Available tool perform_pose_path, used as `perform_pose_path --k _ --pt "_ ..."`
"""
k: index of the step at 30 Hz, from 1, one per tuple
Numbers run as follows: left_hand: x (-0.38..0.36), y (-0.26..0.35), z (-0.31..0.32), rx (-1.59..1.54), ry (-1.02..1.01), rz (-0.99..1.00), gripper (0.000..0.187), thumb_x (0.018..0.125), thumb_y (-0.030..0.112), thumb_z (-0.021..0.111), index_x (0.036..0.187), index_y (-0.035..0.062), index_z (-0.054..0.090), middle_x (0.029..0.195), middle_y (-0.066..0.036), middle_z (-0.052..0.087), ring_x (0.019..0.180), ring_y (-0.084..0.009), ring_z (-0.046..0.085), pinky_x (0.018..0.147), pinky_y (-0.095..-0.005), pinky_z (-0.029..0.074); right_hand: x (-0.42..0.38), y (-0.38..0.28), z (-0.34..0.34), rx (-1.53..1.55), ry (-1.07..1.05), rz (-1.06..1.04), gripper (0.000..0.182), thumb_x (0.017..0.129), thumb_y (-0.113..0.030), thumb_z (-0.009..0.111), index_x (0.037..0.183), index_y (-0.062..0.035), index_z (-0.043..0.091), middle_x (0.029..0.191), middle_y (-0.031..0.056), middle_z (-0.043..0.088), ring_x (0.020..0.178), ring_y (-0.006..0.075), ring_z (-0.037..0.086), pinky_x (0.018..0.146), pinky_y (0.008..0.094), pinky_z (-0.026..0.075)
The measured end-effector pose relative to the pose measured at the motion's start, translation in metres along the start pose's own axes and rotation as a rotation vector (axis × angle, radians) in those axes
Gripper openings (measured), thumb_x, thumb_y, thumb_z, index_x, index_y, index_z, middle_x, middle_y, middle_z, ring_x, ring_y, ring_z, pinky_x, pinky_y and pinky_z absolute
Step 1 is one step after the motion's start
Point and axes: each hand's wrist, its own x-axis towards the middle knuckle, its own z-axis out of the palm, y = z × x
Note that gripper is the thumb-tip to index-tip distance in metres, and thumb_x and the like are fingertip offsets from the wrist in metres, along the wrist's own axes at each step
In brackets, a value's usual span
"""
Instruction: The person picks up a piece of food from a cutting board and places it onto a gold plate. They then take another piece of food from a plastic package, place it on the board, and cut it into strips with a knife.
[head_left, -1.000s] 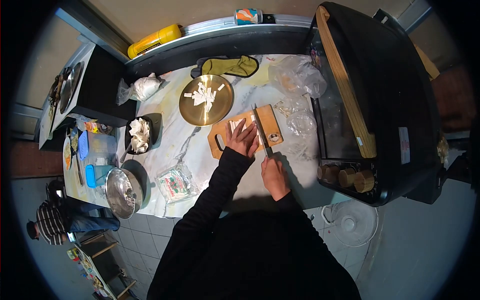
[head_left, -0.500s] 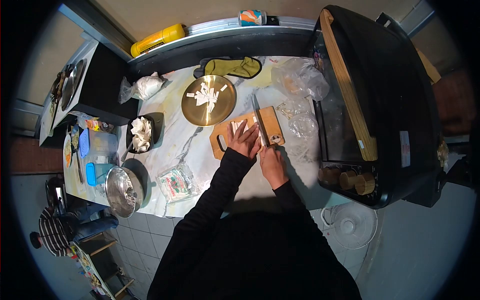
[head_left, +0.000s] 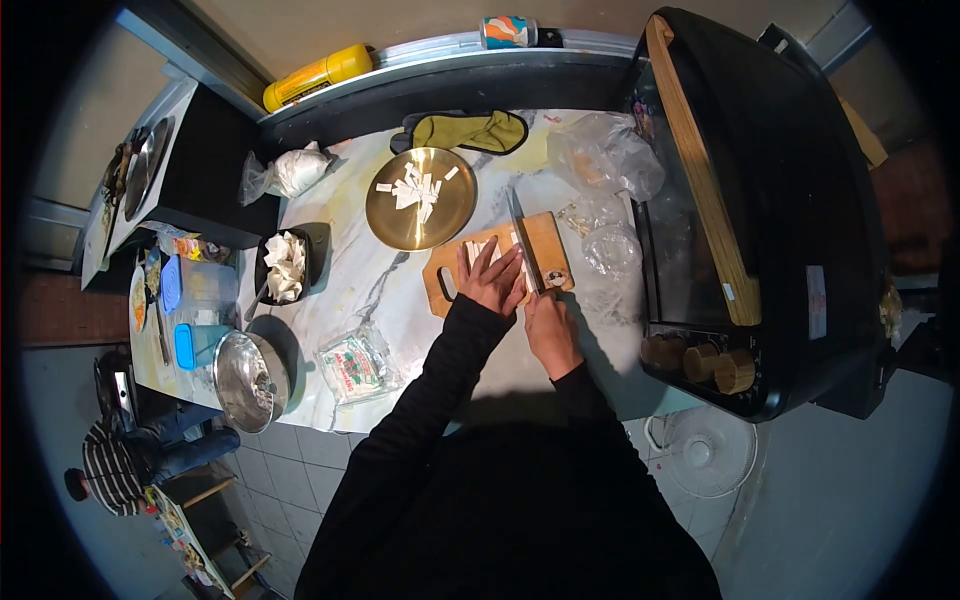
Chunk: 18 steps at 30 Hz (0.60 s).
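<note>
White strips lie side by side on a wooden cutting board in front of me. My left hand presses down on them, its fingers stretched over the strips toward the blade. My right hand is closed round the handle of a kitchen knife. The blade stands along the right side of the strips, tip pointing away from me, close to my left fingertips. Behind the board, a round gold-coloured plate holds a small heap of cut white pieces.
A black toaster oven stands at the right, beside plastic bags. To the left are a black bowl with white pieces, a metal bowl, blue-lidded containers and a printed packet. A person is at the lower left.
</note>
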Motion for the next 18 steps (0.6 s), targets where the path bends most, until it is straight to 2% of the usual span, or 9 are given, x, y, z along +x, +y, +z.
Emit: perform_pose_path --k 18 --pt "0.0012 0.0007 -0.0018 -0.013 -0.023 -0.010 0.035 0.085 0.023 0.063 0.116 0.0064 0.067 0.132 -0.001 0.058 0.134 -0.0292 0.039 0.110 -0.0660 0.017 -0.0023 -0.0029 -0.0062 -0.015 -0.035 0.022 0.028 0.097 -0.027 0.047 0.092 0.0002 0.055 0.079 0.0290 0.063 0.075 0.0486 0.061 0.064 0.0563 0.049"
